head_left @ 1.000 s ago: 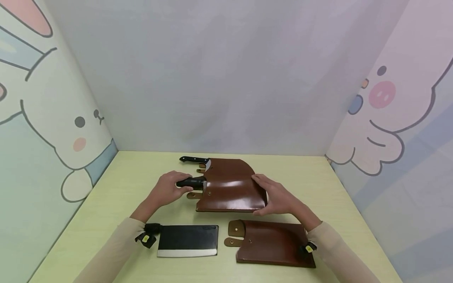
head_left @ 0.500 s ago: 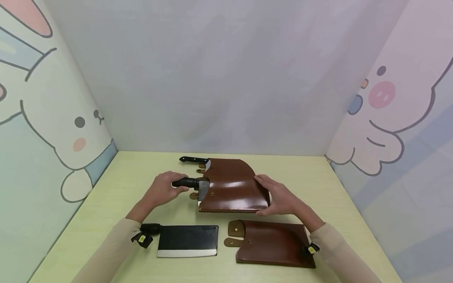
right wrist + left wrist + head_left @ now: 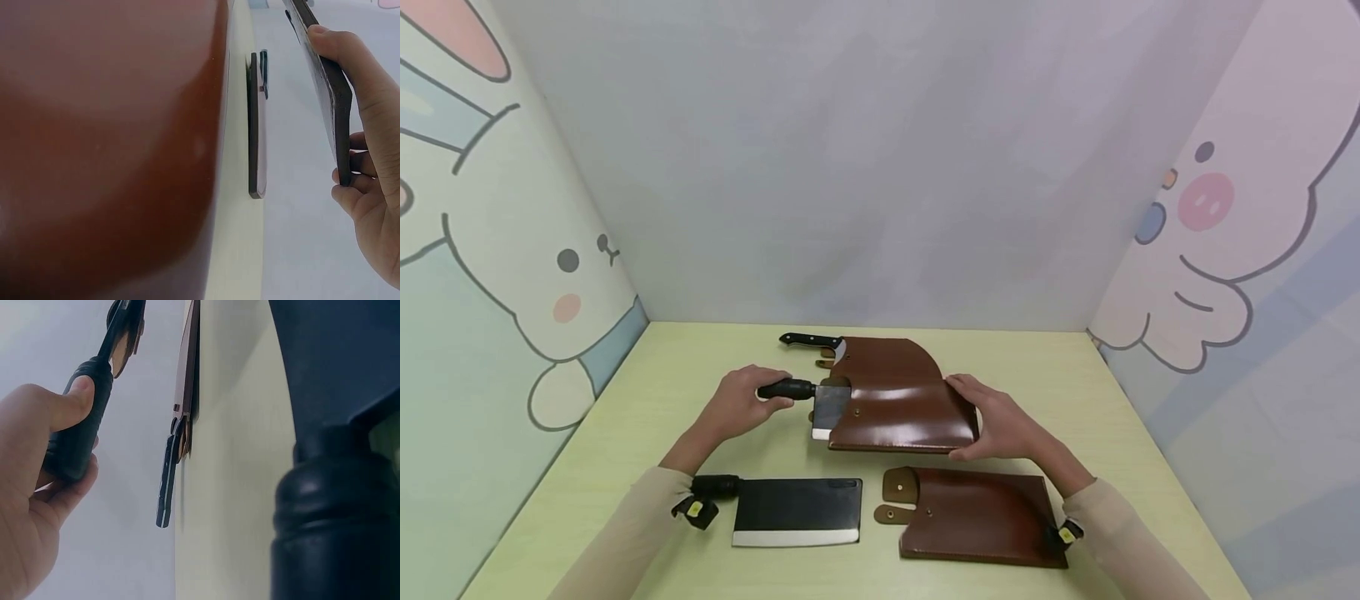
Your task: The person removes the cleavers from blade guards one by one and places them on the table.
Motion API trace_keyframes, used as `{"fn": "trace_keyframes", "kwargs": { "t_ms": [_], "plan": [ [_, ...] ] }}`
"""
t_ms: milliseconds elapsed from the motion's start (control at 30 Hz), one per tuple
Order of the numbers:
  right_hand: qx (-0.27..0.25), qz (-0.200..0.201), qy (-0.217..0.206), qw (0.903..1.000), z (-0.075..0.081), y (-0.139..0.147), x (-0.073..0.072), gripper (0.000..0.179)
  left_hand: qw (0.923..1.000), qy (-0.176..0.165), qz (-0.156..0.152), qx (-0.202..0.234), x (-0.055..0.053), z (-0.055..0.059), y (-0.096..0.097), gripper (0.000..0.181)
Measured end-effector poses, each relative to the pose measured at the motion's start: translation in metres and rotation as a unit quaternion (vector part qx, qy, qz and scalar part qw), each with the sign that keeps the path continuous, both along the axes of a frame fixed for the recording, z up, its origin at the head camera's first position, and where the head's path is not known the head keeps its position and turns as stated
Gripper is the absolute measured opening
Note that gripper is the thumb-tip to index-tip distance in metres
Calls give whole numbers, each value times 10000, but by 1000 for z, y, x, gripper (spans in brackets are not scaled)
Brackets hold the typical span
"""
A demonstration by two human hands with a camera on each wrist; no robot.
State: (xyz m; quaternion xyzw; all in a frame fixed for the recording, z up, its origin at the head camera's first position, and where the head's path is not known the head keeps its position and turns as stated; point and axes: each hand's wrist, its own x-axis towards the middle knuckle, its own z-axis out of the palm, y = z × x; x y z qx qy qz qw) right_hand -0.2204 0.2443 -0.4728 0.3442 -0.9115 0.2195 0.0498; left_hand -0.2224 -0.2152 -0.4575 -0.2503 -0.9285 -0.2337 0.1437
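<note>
My left hand (image 3: pixel 743 404) grips the black handle (image 3: pixel 81 425) of a cleaver (image 3: pixel 831 407). Part of its blade shows at the mouth of a glossy brown leather sheath (image 3: pixel 910 417); the rest is hidden inside. At the sheath's far end, my right hand (image 3: pixel 996 419) holds the edge between thumb and fingers, as the right wrist view also shows. Both sheath and cleaver are raised off the table. Behind them lies another brown sheath (image 3: pixel 887 354) with a black-handled knife (image 3: pixel 811 339) in it.
A bare cleaver (image 3: pixel 797 504) with a dark blade lies flat in front, below the left hand. To its right is a third brown sheath (image 3: pixel 981 517) with its straps loose. The yellow table (image 3: pixel 700 350) ends at a grey back wall (image 3: pixel 865 167).
The cleaver's handle has moved left and the sheath right, so more blade now shows between them. The things lying on the table have stayed put.
</note>
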Motion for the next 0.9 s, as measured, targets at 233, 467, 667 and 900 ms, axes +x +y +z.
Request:
{"fn": "trace_keyframes", "kwargs": {
  "t_ms": [233, 467, 667, 900],
  "plan": [
    [7, -57, -108, 9999, -2, 5, 3, 117, 10000, 70, 49, -6, 1, -2, -6, 39],
    [12, -85, -209, 9997, -2, 9, 3, 117, 9999, 128, 0, -32, 0, -5, -13, 39],
    [41, -78, -215, 9997, -1, 11, 3, 117, 9998, 164, -75, 37, -1, -6, -13, 38],
    [38, -120, -273, 9995, 2, 13, 3, 117, 9996, 225, -96, 119, 0, -7, -15, 39]
  ]
}}
